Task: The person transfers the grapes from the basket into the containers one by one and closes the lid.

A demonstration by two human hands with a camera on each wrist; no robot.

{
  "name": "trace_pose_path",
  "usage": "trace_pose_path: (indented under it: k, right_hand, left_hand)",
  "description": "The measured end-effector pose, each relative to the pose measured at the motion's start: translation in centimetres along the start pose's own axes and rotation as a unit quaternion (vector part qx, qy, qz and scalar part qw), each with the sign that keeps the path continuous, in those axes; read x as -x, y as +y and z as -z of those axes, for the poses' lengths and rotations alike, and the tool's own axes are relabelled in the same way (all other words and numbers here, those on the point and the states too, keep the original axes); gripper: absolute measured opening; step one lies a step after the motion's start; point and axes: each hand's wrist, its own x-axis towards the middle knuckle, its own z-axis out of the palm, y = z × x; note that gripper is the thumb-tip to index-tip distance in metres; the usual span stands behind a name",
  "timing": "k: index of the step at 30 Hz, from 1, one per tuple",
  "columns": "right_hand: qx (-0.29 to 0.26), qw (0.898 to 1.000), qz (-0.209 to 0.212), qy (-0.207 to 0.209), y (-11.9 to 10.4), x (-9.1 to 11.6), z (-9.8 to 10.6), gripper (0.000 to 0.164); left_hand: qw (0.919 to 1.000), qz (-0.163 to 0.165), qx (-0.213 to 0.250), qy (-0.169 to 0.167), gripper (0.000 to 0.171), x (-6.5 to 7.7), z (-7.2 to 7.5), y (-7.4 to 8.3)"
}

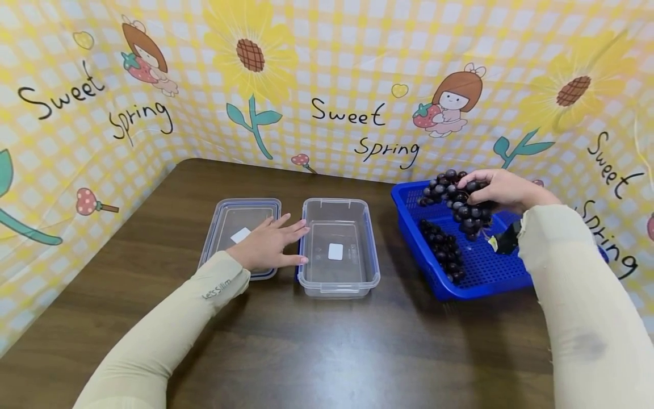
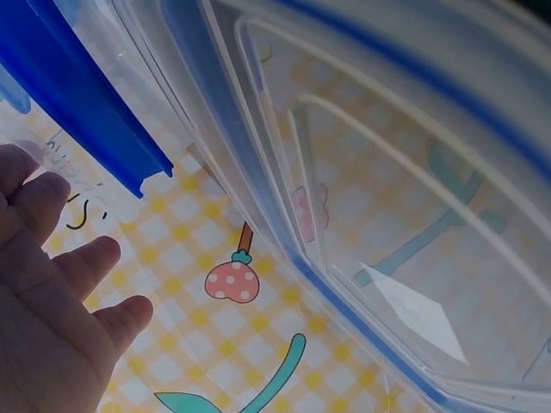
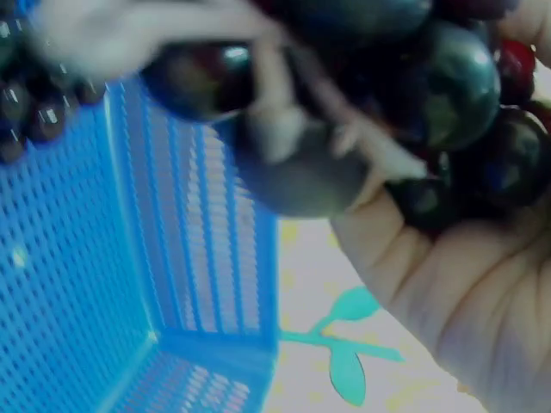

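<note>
Over the blue plastic basket (image 1: 472, 292), my right hand (image 1: 503, 190) grips a bunch of dark grapes (image 1: 467, 211) with curled fingers. In the right wrist view the grapes (image 3: 452, 86) lie close against the palm, with a pale stem in front. Another bunch of grapes (image 1: 444, 250) rests in the basket's left part. My left hand (image 1: 265, 244) spreads its straight fingers above the lid (image 1: 222, 227). Its fingertips are at the left rim of the clear plastic container (image 1: 339, 287); whether they touch it I cannot tell. No grapes are in the container.
The brown wooden table (image 1: 286, 341) meets a patterned yellow checked cloth (image 1: 352, 68) behind and at the sides. Beside my right wrist is a black object (image 1: 508, 240) with a small yellow patch, its kind unclear. White labels show on the lid and container.
</note>
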Motion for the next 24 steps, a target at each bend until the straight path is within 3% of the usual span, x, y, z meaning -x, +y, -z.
trace_pose_path:
  k: [8,16,24]
  right_hand:
    - [-0.034,0.999,-0.01,0.027,-0.6,0.0,-2.4,0.022]
    - [-0.072,0.995,-0.056,0.05,-2.8,-0.8,-5.1,0.037]
    - [-0.083,0.994,-0.052,0.059,-5.3,-2.2,-8.1,0.041]
  left_hand:
    - [1.0,-0.001,-0.004,0.001,0.077,-0.1,-0.2,-0.1]
    - [0.9997,0.017,-0.002,-0.015,0.076,-0.1,0.2,0.1]
    - [0.9999,0.012,-0.001,-0.012,0.077,0.0,0.2,0.1]
